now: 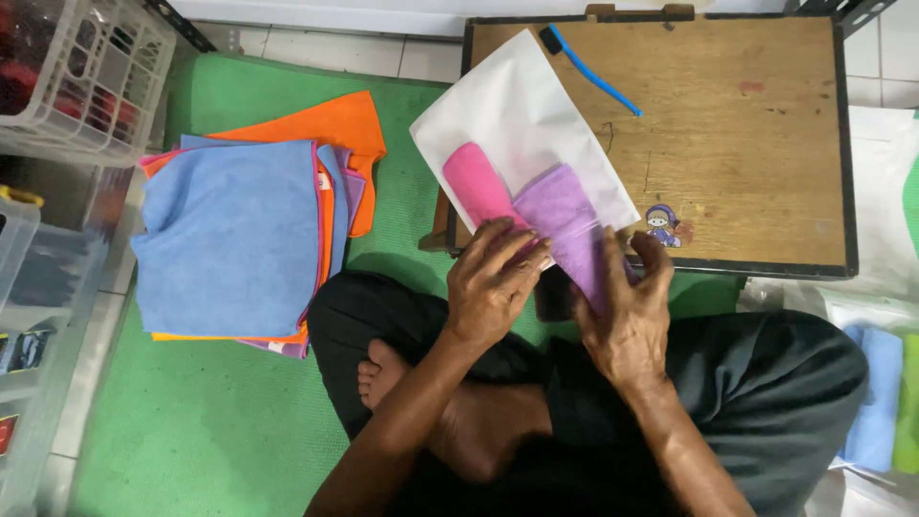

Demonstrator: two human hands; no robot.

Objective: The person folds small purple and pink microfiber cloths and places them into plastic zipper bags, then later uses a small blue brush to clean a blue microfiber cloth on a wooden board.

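Note:
A white flat pouch (pixel 522 115) lies on a low wooden table (pixel 747 144), its open end toward me. A rolled pink cloth (pixel 474 182) and a rolled purple cloth (pixel 565 225) stick out of it side by side. My left hand (pixel 493 282) rests its fingers on the near end of the pink roll, touching the purple one too. My right hand (pixel 627 316) grips the purple roll from the right, thumb up beside it.
A stack of folded cloths (pixel 239 239), blue on top with orange and purple below, lies on the green mat (pixel 191 421) at left. A blue toothbrush (pixel 589 67) lies on the table's far side. White plastic crates (pixel 77 77) stand at left; packed cloths (pixel 876 402) at right.

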